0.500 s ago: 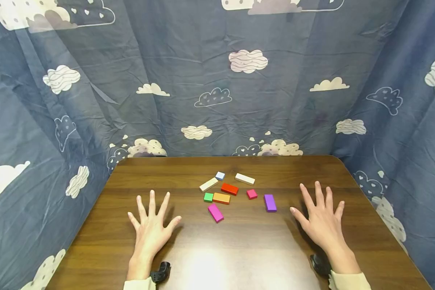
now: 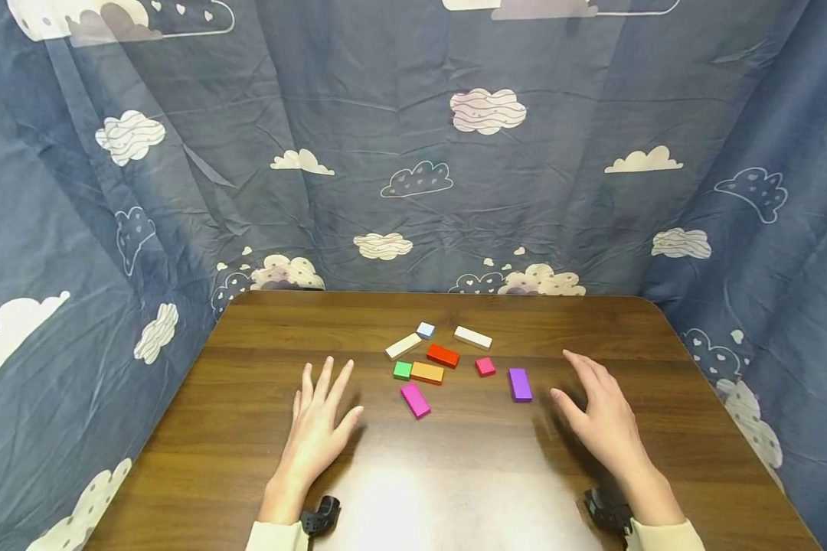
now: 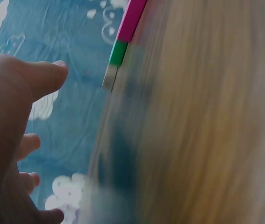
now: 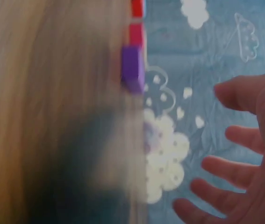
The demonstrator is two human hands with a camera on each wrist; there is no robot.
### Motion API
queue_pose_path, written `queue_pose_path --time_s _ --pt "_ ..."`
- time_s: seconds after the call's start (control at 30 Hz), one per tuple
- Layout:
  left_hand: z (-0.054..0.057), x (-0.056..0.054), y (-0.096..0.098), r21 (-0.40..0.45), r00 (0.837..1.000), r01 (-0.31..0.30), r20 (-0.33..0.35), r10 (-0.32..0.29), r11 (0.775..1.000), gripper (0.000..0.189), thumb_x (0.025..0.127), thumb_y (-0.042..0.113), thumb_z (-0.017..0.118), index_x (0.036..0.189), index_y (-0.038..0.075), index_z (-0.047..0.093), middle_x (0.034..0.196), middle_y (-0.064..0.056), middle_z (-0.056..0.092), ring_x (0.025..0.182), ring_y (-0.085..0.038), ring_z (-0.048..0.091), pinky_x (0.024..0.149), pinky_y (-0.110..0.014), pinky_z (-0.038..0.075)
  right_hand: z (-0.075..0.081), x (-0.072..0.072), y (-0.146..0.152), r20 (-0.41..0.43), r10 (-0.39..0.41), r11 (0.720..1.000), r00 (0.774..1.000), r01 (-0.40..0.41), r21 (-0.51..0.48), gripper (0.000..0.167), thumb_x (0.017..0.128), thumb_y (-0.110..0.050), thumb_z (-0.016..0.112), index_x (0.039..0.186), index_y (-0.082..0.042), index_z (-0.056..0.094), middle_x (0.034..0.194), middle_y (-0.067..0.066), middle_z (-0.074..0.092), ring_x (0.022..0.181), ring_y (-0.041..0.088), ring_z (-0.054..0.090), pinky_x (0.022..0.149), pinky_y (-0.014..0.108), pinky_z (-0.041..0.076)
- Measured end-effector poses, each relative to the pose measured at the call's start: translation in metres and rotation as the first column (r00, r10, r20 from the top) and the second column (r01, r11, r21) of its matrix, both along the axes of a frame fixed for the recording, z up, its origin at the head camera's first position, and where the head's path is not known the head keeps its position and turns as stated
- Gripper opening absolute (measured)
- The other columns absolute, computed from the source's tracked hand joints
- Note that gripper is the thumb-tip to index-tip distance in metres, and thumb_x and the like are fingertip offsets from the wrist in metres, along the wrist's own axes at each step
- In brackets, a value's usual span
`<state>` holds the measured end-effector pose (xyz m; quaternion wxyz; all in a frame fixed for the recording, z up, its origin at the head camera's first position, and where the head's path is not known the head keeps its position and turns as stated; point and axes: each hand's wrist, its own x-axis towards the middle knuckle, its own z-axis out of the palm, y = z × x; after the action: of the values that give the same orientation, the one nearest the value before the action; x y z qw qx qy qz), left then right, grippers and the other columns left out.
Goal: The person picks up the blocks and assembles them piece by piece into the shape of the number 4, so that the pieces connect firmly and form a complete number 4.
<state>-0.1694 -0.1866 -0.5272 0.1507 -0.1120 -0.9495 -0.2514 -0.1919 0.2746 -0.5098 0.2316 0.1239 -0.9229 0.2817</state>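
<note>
My left hand (image 2: 317, 428) hovers over the table left of the blocks, fingers extended and nothing in it. Nearest to it lies a magenta block (image 2: 416, 401). On the other side my right hand (image 2: 606, 421) is held above the wood, fingers loosely extended, also holding nothing. A purple block (image 2: 520, 385) lies just left of its thumb. Between the hands sit a green block (image 2: 403, 370) beside an orange block (image 2: 427, 373), a red block (image 2: 443, 355) and a small crimson block (image 2: 485, 366). In the right wrist view the purple block (image 4: 132, 69) stands out clearly.
Farther back lie a cream block (image 2: 403, 346), a small pale blue block (image 2: 425, 330) and a white block (image 2: 473, 337). The brown wooden table (image 2: 469, 474) reflects a bright glare in front. A blue cloud-patterned curtain (image 2: 358, 92) hangs around its back and sides.
My left hand has shifted right, toward the blocks, and turned, its fingers less spread. The right hand's fingers have drawn together as it tilted. The blocks keep their arrangement; the head view has shifted slightly.
</note>
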Motion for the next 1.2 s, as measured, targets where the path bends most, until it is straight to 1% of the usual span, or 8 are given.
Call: queue_pose_path --time_s 0.2,0.3,0.47,0.57,0.67,0.9,1.07,1.2 --pt "0.000 0.003 0.021 0.052 0.992 0.127 0.018 -0.129 0.990 0.074 0.099 0.036 0.063 0.161 0.037 0.022 0.167 0.000 0.016 0.152 -0.041 0.007 0.109 -0.071 0.024 0.004 -0.006 -0.007 0.138 0.122 0.992 0.983 -0.118 -0.036 0.062 0.093 -0.027 0.074 0.149 -0.018 0.049 0.140 0.012 0.054 0.128 0.038 0.051 0.093 0.059 0.045" --pt "-0.001 0.004 0.029 0.075 0.982 0.185 0.027 -0.188 0.980 0.073 0.099 0.035 0.063 0.161 0.036 0.023 0.167 0.003 0.018 0.151 -0.042 0.013 0.109 -0.071 0.026 0.000 -0.013 -0.009 0.174 0.165 0.986 0.971 -0.159 -0.050 0.061 0.092 -0.026 0.075 0.147 -0.015 0.051 0.138 0.012 0.057 0.121 0.036 0.057 0.092 0.057 0.047" --pt "-0.004 0.011 0.042 0.129 0.956 0.286 0.024 -0.292 0.949 0.073 0.099 0.030 0.064 0.161 0.030 0.025 0.166 -0.004 0.022 0.150 -0.041 0.018 0.111 -0.066 0.026 -0.010 -0.024 -0.011 0.226 0.242 0.970 0.944 -0.229 -0.082 0.060 0.090 -0.026 0.077 0.143 -0.010 0.054 0.132 0.014 0.062 0.103 0.031 0.067 0.086 0.054 0.051" --pt "-0.005 0.015 0.051 0.134 0.934 0.355 -0.014 -0.356 0.925 0.072 0.099 0.028 0.065 0.160 0.023 0.029 0.164 -0.011 0.027 0.148 -0.042 0.023 0.112 -0.062 0.027 -0.015 -0.031 -0.011 0.247 0.269 0.963 0.931 -0.254 -0.091 0.059 0.090 -0.026 0.077 0.142 -0.007 0.055 0.123 0.013 0.065 0.094 0.026 0.066 0.082 0.048 0.053" --pt "-0.005 0.017 0.059 0.123 0.913 0.406 -0.016 -0.407 0.906 0.070 0.100 0.027 0.064 0.160 0.019 0.030 0.164 -0.013 0.027 0.148 -0.043 0.023 0.113 -0.061 0.028 -0.016 -0.037 -0.009 0.275 0.267 0.963 0.924 -0.248 -0.103 0.060 0.089 -0.027 0.078 0.141 -0.008 0.056 0.113 0.010 0.067 0.088 0.021 0.063 0.076 0.039 0.052" --pt "-0.002 0.018 0.065 0.159 0.894 0.434 0.047 -0.446 0.887 0.070 0.099 0.024 0.065 0.160 0.022 0.030 0.165 -0.007 0.025 0.150 -0.042 0.018 0.112 -0.065 0.026 -0.017 -0.050 -0.010 0.337 0.251 0.968 0.908 -0.231 -0.100 0.059 0.093 -0.039 0.073 0.143 -0.015 0.055 0.105 0.004 0.061 0.081 0.015 0.055 0.067 0.030 0.046" --pt "-0.005 0.021 0.066 0.138 0.892 0.426 0.099 -0.441 0.894 0.067 0.100 0.030 0.063 0.160 0.027 0.031 0.165 -0.006 0.024 0.150 -0.041 0.016 0.112 -0.067 0.023 -0.021 -0.048 -0.011 0.334 0.232 0.973 0.914 -0.220 -0.073 0.058 0.092 -0.038 0.074 0.142 -0.014 0.058 0.102 0.004 0.059 0.077 0.013 0.053 0.065 0.029 0.045" --pt "-0.007 0.023 0.068 0.103 0.900 0.409 0.119 -0.419 0.907 0.065 0.100 0.033 0.062 0.159 0.028 0.034 0.166 -0.001 0.024 0.151 -0.039 0.015 0.113 -0.068 0.021 -0.024 -0.047 -0.012 0.318 0.227 0.974 0.920 -0.217 -0.068 0.058 0.090 -0.037 0.076 0.140 -0.014 0.059 0.102 0.004 0.058 0.076 0.013 0.052 0.064 0.029 0.044"
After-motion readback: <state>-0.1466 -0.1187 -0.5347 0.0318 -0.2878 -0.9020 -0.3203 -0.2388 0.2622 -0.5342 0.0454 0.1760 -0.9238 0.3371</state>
